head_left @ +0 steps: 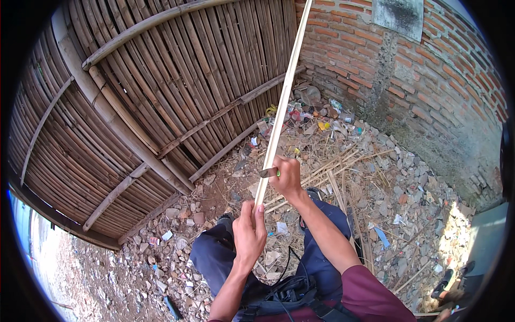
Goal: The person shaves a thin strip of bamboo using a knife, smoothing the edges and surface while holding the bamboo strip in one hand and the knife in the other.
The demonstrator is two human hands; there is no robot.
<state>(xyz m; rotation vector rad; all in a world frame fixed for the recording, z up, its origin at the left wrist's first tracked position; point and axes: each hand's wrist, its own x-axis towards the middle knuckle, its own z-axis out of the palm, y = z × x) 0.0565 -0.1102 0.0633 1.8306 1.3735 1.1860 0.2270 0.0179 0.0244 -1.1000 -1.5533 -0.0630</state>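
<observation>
A long pale bamboo strip point(282, 102) slants up and away from me, past the top edge of the view. Its near end is pinched between the thumb and fingers of my left hand point(249, 236). My right hand point(287, 177) is closed around a knife, just beyond the left. The short dark blade point(267, 173) lies across the strip, and a bit of green shows by the fist; the rest of the handle is hidden in my fingers. Along its length the strip shows a thin lengthwise line.
A bamboo-slat wall point(177, 80) rises at the left, a brick wall point(343, 48) at the far right. Rubble and litter point(375, 188) cover the ground. More bamboo strips point(335, 172) lie beyond my right knee. A dark cable point(289, 263) loops at my lap. Someone's feet point(442, 284) show at lower right.
</observation>
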